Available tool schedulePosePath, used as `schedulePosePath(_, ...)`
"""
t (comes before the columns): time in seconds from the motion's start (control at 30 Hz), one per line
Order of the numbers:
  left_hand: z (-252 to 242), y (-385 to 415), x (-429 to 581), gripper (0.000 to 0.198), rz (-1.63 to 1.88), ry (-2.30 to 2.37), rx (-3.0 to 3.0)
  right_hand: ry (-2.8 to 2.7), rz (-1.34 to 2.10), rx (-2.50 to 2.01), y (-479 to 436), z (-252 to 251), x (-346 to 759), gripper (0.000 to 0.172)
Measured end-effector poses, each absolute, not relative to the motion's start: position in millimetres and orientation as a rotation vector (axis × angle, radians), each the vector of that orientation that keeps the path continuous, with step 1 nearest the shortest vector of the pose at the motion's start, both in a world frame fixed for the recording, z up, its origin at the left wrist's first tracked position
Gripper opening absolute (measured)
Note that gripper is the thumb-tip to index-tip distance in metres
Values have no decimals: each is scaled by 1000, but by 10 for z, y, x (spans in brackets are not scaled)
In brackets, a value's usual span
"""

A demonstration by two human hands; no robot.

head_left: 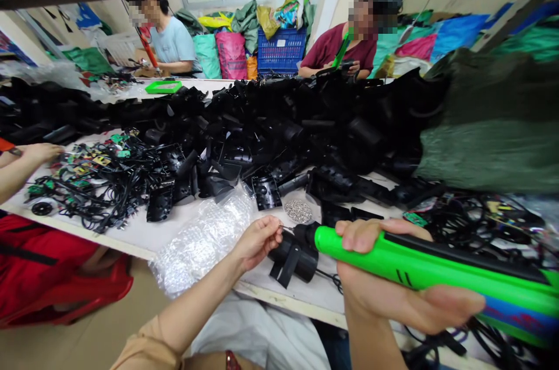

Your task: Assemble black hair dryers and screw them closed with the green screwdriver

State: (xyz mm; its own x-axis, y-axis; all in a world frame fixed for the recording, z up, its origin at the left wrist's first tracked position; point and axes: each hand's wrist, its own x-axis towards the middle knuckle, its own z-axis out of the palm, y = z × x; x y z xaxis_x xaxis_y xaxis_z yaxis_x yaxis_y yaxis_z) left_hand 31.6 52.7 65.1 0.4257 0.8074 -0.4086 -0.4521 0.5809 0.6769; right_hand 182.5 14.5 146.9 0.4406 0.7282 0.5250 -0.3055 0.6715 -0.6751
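Observation:
My right hand [371, 277] is wrapped round a green electric screwdriver [419, 259], whose black nose and thin bit point left. At the bit's tip, my left hand [259, 242] has thumb and finger pinched together; what sits between them, probably a screw, is too small to make out. Just below the bit, a black plastic housing [297, 262] lies on the table with a black cord coming out at its right. A round heap of small silver screws [298, 211] is just beyond my fingers. A flat black plastic shell [266, 192] lies beside that heap.
Crumpled bubble wrap [205, 236] lies left of my arm. Black plastic parts [262, 119] are piled across the table. Circuit boards with cords [105, 172] lie at left, near another person's hand [41, 152]. A dark green sack [493, 125] stands at right. Two people sit opposite.

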Motion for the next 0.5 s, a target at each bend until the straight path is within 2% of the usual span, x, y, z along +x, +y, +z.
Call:
schedulePosePath(0.33,646,526,327,43,820,919,707,-833,679,-607,144,1477,1866,42)
schedulePosePath(0.5,610,514,337,52,745,893,730,-830,704,-582,136,1506,1870,43)
